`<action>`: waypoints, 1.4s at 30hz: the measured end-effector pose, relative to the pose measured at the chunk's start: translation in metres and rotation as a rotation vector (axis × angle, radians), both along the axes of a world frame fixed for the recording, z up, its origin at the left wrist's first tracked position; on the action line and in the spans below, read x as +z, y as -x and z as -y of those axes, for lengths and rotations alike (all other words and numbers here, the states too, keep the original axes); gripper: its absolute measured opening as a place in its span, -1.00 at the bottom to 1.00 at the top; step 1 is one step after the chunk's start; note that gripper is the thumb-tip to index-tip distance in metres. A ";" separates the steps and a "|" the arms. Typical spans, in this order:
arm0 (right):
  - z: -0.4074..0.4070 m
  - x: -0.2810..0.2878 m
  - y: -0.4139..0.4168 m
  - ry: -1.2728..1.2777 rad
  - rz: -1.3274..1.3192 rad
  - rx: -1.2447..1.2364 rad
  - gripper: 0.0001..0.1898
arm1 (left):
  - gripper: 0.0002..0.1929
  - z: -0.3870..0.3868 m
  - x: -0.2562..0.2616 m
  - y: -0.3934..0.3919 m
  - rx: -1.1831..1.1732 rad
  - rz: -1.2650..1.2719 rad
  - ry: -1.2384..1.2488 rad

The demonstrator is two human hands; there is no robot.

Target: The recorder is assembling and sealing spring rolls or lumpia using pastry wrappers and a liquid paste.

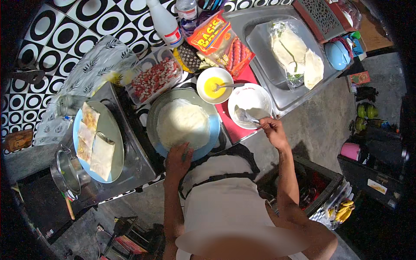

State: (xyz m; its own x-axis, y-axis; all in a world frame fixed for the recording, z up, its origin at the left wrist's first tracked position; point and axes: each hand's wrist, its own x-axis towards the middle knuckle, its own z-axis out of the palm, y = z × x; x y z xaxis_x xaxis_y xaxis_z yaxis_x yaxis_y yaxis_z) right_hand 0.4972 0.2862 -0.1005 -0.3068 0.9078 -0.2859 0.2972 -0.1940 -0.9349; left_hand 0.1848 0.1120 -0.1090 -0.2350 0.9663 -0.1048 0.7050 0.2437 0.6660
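Observation:
My left hand (pixel 178 159) rests at the near edge of a flat round wrapper (pixel 185 125) on a blue plate (pixel 213 138); whether its fingers grip the wrapper's edge cannot be told. In my right hand (pixel 274 130) is the handle of a metal spoon (pixel 247 117), its bowl inside a white bowl (pixel 239 92). Just left of that, a second white bowl (pixel 201 79) holds yellow beaten egg (pixel 213 87) and a spoon (pixel 230 85). Folded, filled wrappers (pixel 102 156) lie on an oval blue plate (pixel 118 162) at the left.
A plastic container (pixel 130 92) of diced red and white filling stands behind the round plate. Beyond the bowls lie a sausage packet (pixel 234 55) and a white bottle (pixel 165 24). Bagged wrappers (pixel 287 48) sit on the steel sink (pixel 286 104) at right. A strainer (pixel 58 175) is at far left.

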 end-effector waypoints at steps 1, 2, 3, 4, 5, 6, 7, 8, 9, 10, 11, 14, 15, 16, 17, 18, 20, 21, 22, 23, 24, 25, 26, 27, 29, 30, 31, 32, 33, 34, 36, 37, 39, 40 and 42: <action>0.000 0.006 0.001 0.164 0.005 -0.006 -0.81 | -0.69 0.000 -0.001 0.000 -0.005 -0.032 -0.005; 0.002 0.006 0.001 0.165 0.004 -0.003 -0.81 | -0.69 0.000 -0.001 0.001 -0.009 -0.064 -0.009; 0.004 0.007 -0.001 0.214 -0.042 -0.024 -0.79 | -0.69 0.000 -0.001 0.000 -0.010 -0.063 -0.008; 0.005 0.008 -0.001 0.264 -0.088 -0.046 -0.77 | -0.68 0.000 0.000 -0.001 0.004 -0.056 0.002; 0.005 0.008 -0.002 0.265 -0.088 -0.047 -0.77 | -0.68 0.000 0.001 -0.002 0.018 -0.049 0.013; 0.005 0.009 -0.002 0.284 -0.117 -0.040 -0.75 | -0.68 0.000 0.002 -0.002 0.017 -0.049 0.013; 0.005 0.010 -0.002 0.302 -0.146 -0.034 -0.74 | -0.69 0.000 0.003 -0.002 0.013 -0.046 0.020; 0.005 0.011 -0.001 0.302 -0.146 -0.034 -0.74 | -0.69 0.000 0.004 -0.002 0.008 -0.044 0.026; 0.005 0.012 0.000 0.294 -0.165 -0.033 -0.73 | -0.69 0.000 0.001 -0.001 0.009 -0.045 0.026; 0.005 0.013 0.001 0.286 -0.185 -0.031 -0.72 | -0.69 0.001 -0.003 0.000 -0.005 -0.057 -0.026; 0.006 0.012 0.002 0.285 -0.186 -0.030 -0.72 | -0.70 0.002 -0.005 0.002 -0.019 -0.070 -0.078; 0.007 0.008 0.002 0.333 -0.240 -0.102 -0.73 | -0.71 -0.001 0.004 0.000 0.011 -0.068 0.008; 0.007 0.009 0.002 0.335 -0.233 -0.099 -0.73 | -0.71 0.000 0.004 0.000 0.015 -0.069 0.008; 0.007 0.009 0.002 0.339 -0.226 -0.094 -0.73 | -0.71 0.002 0.004 -0.001 0.019 -0.063 0.011; 0.007 0.009 0.002 0.342 -0.227 -0.087 -0.73 | -0.72 0.003 0.004 -0.001 0.025 -0.057 0.016; 0.007 0.010 0.002 0.324 -0.242 -0.060 -0.73 | -0.72 0.005 0.004 -0.001 0.036 -0.061 0.020; 0.009 0.014 0.002 0.317 -0.261 -0.014 -0.73 | -0.71 0.006 0.004 -0.001 0.021 -0.085 -0.071; 0.009 0.020 0.004 0.315 -0.215 0.001 -0.75 | -0.71 0.007 0.002 0.000 0.042 -0.093 -0.063; 0.009 0.026 0.009 0.315 -0.169 0.019 -0.77 | -0.70 0.007 -0.001 0.001 0.042 -0.127 -0.089; 0.010 0.030 0.017 0.327 -0.172 0.044 -0.77 | -0.69 0.007 -0.003 0.001 0.043 -0.162 -0.114; 0.013 0.039 0.029 0.238 -0.097 0.095 -0.79 | -0.69 0.005 -0.004 0.002 0.056 -0.166 -0.103; 0.015 0.042 0.038 0.149 -0.025 0.154 -0.80 | -0.65 0.004 -0.002 0.001 0.059 -0.210 -0.093; 0.015 0.036 0.042 0.080 -0.063 0.268 -0.80 | -0.60 0.004 -0.003 0.002 0.062 -0.253 -0.082; 0.015 0.036 0.051 0.092 -0.064 0.287 -0.80 | -0.60 0.004 -0.005 0.003 0.079 -0.255 -0.068; 0.018 0.036 0.073 -0.135 -0.002 0.485 -0.80 | -0.58 0.008 -0.012 0.005 0.060 -0.273 -0.072; 0.016 0.036 0.080 -0.125 0.081 0.566 -0.84 | -0.63 0.010 -0.012 0.004 0.068 -0.290 -0.043; 0.015 0.036 0.089 -0.113 0.081 0.584 -0.84 | -0.63 0.013 -0.015 0.004 0.083 -0.286 -0.029; 0.013 0.038 0.098 -0.252 0.121 0.680 -0.84 | -0.66 0.016 -0.019 0.004 0.100 -0.293 -0.041; 0.011 0.041 0.106 -0.392 0.158 0.772 -0.85 | -0.69 0.020 -0.021 0.005 0.114 -0.299 -0.054; 0.009 0.044 0.111 -0.403 0.236 0.858 -0.87 | -0.71 0.024 -0.022 0.005 0.126 -0.283 -0.082; 0.009 0.045 0.121 -0.466 0.240 0.927 -0.86 | -0.72 0.031 -0.023 0.003 0.135 -0.266 -0.088; 0.009 0.045 0.125 -0.538 0.243 0.981 -0.85 | -0.74 0.034 -0.023 0.002 0.131 -0.253 -0.105; 0.010 0.043 0.133 -0.552 0.274 1.063 -0.82 | -0.75 0.039 -0.025 0.000 0.127 -0.233 -0.105; 0.011 0.038 0.135 -0.567 0.314 1.123 -0.81 | -0.76 0.040 -0.026 -0.001 0.112 -0.217 -0.108; 0.012 0.035 0.139 -0.584 0.355 1.189 -0.79 | -0.76 0.042 -0.024 -0.006 0.133 -0.199 -0.116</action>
State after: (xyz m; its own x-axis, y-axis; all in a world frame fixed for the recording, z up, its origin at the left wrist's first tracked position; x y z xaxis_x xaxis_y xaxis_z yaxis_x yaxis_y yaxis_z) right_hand 0.3582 0.2744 -0.0658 -0.9693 0.1654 -0.1819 0.2441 0.7359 -0.6316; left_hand 0.1908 0.0696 -0.1326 -0.3659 0.9283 0.0663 0.7917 0.2730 0.5465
